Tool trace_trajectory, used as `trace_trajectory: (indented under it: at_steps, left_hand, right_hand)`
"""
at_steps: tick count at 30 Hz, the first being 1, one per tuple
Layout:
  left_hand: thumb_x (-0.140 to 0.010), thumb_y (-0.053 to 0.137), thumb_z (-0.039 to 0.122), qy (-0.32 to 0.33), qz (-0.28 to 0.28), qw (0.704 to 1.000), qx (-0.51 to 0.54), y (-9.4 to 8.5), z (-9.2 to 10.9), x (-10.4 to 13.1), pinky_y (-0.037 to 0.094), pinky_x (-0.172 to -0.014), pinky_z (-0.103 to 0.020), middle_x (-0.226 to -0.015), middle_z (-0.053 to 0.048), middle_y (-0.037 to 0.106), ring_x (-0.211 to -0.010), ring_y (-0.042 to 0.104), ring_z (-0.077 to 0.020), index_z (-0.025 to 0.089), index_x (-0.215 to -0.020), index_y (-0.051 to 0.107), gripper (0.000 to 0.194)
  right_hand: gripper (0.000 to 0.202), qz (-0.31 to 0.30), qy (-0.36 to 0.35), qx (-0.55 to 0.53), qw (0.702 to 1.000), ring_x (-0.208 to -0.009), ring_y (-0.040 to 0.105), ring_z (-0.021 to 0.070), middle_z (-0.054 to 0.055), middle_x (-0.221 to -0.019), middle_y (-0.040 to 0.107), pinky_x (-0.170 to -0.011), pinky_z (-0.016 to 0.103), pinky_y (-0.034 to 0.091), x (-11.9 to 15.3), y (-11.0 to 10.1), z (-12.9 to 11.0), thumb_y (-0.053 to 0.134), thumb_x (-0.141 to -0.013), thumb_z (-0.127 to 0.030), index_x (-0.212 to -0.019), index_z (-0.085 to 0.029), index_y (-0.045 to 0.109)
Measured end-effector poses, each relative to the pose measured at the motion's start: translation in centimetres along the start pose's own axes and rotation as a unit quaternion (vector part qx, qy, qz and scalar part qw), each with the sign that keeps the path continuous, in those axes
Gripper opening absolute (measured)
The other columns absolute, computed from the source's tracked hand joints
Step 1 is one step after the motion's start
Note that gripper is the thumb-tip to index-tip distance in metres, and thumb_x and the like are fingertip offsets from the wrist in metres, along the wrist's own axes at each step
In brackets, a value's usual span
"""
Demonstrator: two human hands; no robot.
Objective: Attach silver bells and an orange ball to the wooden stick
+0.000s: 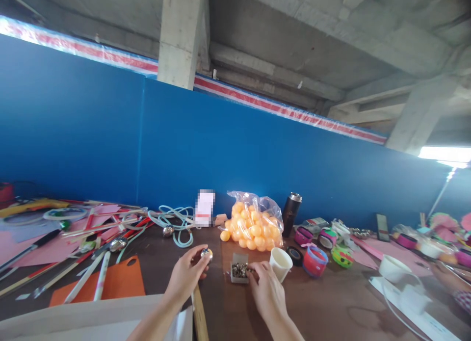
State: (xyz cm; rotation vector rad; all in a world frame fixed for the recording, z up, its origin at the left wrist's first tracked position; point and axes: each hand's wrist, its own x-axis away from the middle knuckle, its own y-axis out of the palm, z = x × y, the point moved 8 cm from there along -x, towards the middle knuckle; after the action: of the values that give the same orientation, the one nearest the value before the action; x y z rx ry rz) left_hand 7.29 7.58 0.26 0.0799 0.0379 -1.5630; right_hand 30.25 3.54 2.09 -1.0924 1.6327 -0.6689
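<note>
Pinched between the fingers of my left hand (188,270) is a shiny silver ball (206,254), held above the brown table. The fingers of my right hand (268,287) are drawn together at the right side of a small clear box (240,280) with its lid raised. Small metal pieces (240,270) fill the box; their exact kind is too small to tell. What the right fingertips hold, if anything, is hidden. Just beyond that hand stands a white cup (280,264). A wooden stick (199,314) lies below my left hand.
A clear bag of orange balls (255,228) stands behind the box, beside a black flask (292,214). Orange sheet (125,279), sticks and pale blue tubing (176,218) clutter the left. Tape rolls (315,260) and a power strip (415,306) lie right, near another person's arm (451,277).
</note>
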Motion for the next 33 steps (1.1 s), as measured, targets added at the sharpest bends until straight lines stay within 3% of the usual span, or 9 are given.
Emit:
trace_trajectory:
  at_steps: [9, 23, 29, 33]
  left_hand:
    - [-0.063, 0.061, 0.053, -0.006, 0.009, 1.000, 0.008, 0.0, 0.0, 0.0, 0.051, -0.055, -0.028, -0.084, -0.008, 0.066, -0.067, 0.064, -0.0191, 0.014, -0.105, 0.061, 0.058]
    - [-0.064, 0.060, 0.054, -0.003, 0.004, 1.000, 0.018, 0.2, -0.4, -0.2, 0.051, -0.055, -0.028, -0.084, -0.007, 0.066, -0.068, 0.064, -0.0192, 0.015, -0.106, 0.060, 0.057]
    - [-0.065, 0.060, 0.051, -0.004, 0.001, 1.000, 0.022, 0.3, 0.0, 0.0, 0.051, -0.055, -0.029, -0.084, -0.007, 0.065, -0.067, 0.063, -0.0192, 0.016, -0.105, 0.060, 0.054]
    - [-0.065, 0.060, 0.051, -0.006, 0.004, 1.000, 0.024, 0.4, 0.2, -0.1, 0.051, -0.054, -0.028, -0.085, -0.007, 0.065, -0.067, 0.063, -0.0190, 0.016, -0.105, 0.059, 0.054]
  right_hand:
    - [0.017, 0.015, 0.011, -0.052, 0.998, -0.077, 0.060, 0.0173, 0.000, -0.085, 0.058, -0.057, 0.024, 0.043, -0.4, 0.6, 0.7, 0.044, -0.083, -0.032, -0.081, -0.027, 0.060]
    - [0.018, 0.047, 0.001, -0.148, 0.988, -0.075, 0.060, 0.0178, 0.002, -0.088, 0.060, -0.071, 0.028, 0.046, -0.5, 0.0, 0.9, 0.044, -0.085, -0.035, -0.083, -0.025, 0.060]
    - [0.022, 0.068, 0.009, -0.257, 0.964, -0.072, 0.062, 0.0193, 0.005, -0.083, 0.066, -0.068, 0.028, 0.048, -0.9, 0.3, 1.8, 0.047, -0.083, -0.039, -0.086, -0.021, 0.059]
    - [0.023, 0.047, 0.026, -0.340, 0.939, -0.065, 0.063, 0.0192, 0.004, -0.075, 0.066, -0.061, 0.027, 0.050, -1.0, 1.2, 2.1, 0.050, -0.081, -0.040, -0.083, -0.019, 0.057]
